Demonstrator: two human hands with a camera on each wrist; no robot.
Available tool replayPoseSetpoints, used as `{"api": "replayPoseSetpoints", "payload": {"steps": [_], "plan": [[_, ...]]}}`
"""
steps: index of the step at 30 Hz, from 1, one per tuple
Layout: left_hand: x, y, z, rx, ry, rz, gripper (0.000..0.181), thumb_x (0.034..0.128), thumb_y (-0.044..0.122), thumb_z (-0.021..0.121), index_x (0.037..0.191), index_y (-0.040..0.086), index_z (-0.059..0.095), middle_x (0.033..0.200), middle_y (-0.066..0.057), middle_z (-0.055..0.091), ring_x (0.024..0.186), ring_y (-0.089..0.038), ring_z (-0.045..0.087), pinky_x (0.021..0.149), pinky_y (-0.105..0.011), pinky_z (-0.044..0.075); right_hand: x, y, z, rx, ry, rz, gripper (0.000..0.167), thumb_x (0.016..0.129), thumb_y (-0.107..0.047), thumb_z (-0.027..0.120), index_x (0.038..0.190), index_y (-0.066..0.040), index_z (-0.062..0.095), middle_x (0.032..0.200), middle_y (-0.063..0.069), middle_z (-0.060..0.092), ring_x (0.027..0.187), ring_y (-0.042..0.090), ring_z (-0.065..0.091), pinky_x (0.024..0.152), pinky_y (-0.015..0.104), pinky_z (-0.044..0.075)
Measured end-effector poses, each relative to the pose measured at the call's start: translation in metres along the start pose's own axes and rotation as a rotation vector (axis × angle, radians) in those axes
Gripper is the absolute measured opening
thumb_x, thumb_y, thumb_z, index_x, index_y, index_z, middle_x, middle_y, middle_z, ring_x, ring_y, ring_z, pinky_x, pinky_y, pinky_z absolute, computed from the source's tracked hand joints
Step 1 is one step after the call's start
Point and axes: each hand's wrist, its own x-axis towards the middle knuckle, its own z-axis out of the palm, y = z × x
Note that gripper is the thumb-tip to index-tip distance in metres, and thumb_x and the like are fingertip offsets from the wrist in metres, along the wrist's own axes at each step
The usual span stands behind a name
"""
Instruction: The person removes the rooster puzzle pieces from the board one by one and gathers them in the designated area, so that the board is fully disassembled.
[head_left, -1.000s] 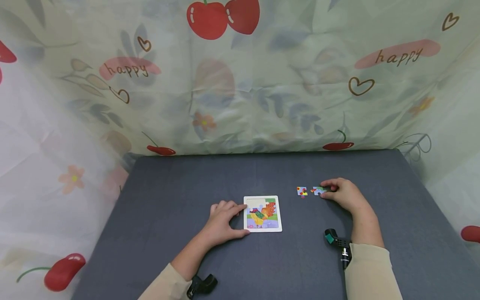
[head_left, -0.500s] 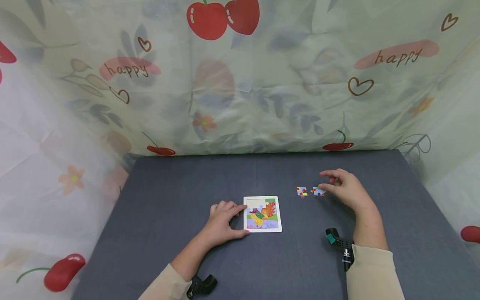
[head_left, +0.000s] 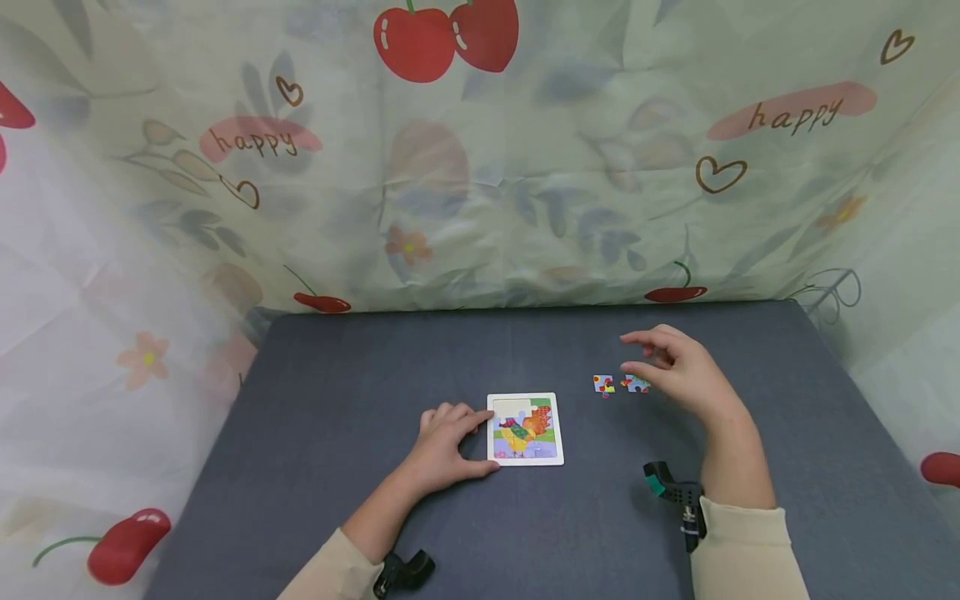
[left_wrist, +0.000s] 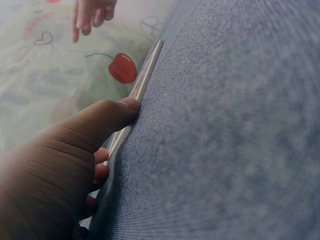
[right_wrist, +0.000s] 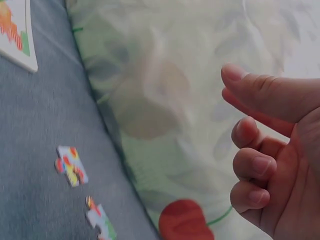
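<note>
- On my head feed the person's left hand (head_left: 447, 448) holds the jigsaw tray (head_left: 528, 462) by its left side, thumb at the near corner, index finger on the edge; the other fingers are mostly hidden.
- The tray lies on the grey table (head_left: 585, 525), its bird picture showing a pale bare patch at upper left. My left wrist feed catches it nearly edge-on, so I can't read the picture there.
- The right hand (head_left: 686, 371) grasps nothing: thumb and index finger stand apart, the others loosely curled.
- Below its fingertips, right of the tray, lie a red-and-yellow piece (head_left: 603, 384) and, just beside it, a bluish piece (head_left: 637, 383).
- My right wrist feed cuts off the tray and the bluish piece.
</note>
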Motion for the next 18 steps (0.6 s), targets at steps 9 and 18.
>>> {"api": "replayPoseSetpoints", "payload": {"steps": [9,18], "plan": [[0.000,0.000,0.001,-0.006,0.011,0.010,0.072,0.0828,0.056,0.081,0.143,0.020,0.062,0.098,0.011,0.050,0.090,-0.011,0.039,0.085,-0.043,0.025,0.002,-0.021,0.014,0.108,-0.023,-0.177,0.033,0.089,-0.013,0.082,0.121,-0.012,0.074,0.095,0.006,0.054,0.063,0.017,0.035,0.062,0.029,0.038],[0.000,0.000,0.001,0.006,0.017,0.011,0.073,0.0830,0.056,0.081,0.143,0.020,0.062,0.097,0.012,0.049,0.090,-0.011,0.039,0.086,-0.043,0.025,0.007,-0.028,0.035,0.133,-0.101,-0.275,0.032,0.087,-0.012,0.083,0.118,-0.012,0.075,0.093,0.004,0.054,0.063,0.017,0.039,0.062,0.027,0.042]]}}
